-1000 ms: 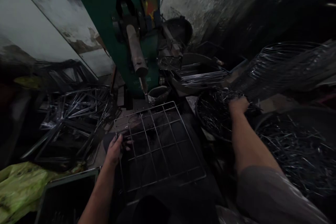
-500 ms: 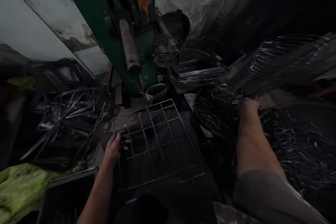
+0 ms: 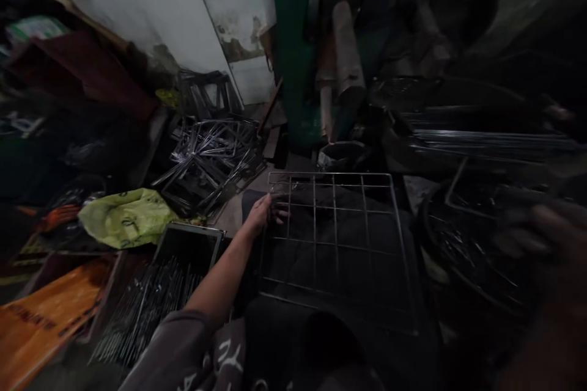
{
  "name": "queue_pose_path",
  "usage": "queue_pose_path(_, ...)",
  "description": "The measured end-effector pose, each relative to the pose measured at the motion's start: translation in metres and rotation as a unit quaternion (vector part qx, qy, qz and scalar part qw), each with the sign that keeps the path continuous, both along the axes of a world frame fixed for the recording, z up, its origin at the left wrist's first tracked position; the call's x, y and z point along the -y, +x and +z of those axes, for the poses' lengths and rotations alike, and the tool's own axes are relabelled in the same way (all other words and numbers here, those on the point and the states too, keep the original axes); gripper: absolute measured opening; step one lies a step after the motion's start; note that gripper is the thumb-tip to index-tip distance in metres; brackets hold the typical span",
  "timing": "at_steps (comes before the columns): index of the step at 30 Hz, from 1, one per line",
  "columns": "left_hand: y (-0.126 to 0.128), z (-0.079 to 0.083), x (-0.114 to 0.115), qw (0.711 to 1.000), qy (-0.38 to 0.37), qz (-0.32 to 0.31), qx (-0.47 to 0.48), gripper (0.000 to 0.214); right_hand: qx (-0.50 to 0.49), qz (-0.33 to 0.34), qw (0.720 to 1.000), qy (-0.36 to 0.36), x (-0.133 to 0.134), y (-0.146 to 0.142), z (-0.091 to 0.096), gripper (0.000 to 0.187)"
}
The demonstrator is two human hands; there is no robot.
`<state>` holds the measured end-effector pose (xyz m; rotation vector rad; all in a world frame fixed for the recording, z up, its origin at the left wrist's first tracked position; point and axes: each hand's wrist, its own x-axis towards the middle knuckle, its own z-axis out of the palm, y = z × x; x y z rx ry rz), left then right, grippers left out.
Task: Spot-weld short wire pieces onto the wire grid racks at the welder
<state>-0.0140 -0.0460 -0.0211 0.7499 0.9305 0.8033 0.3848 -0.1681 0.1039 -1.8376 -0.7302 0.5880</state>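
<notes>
A square wire grid [image 3: 339, 238] lies flat in front of me on a dark surface, below the green machine [image 3: 316, 43] with its grey cylinder. My left hand [image 3: 263, 214] grips the grid's left edge near its far corner, fingers curled round the wire. My right hand [image 3: 536, 238] is at the far right, blurred by motion, over a round dark basin of short wire pieces [image 3: 463, 250]. Its fingers seem to point left; I cannot make out whether they hold anything.
A heap of bent wire frames [image 3: 206, 159] lies at the left of the machine. A tray of straight wire rods [image 3: 156, 299] sits by my left arm, with a yellow-green bag [image 3: 126, 217] and an orange board [image 3: 41, 311] beyond it. Long rods [image 3: 481, 140] lie at the right.
The view has swung to the left. My right hand has come off the far wire heap and moved nearer to me, blurred. My left hand keeps its grip on the grid.
</notes>
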Motion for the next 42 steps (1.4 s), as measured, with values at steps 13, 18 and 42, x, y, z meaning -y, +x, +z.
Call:
queue_pose_path(13, -0.004, -0.005, 0.005, 0.999, 0.007, 0.052, 0.012, 0.052, -0.07, 0.268, 0.949, -0.153, -0.096, -0.143, -0.045, 0.027)
queue_pose_path(18, -0.005, -0.007, 0.003, 0.998, 0.006, 0.057, 0.025, 0.051, -0.107, 0.235, 0.95, -0.176, -0.103, -0.152, -0.05, 0.015)
queue_pose_path(42, -0.008, 0.007, 0.01, 0.998, -0.002, 0.028, 0.065, 0.065, 0.329, 0.251, 0.836, -0.359, -0.121, -0.177, -0.05, 0.034)
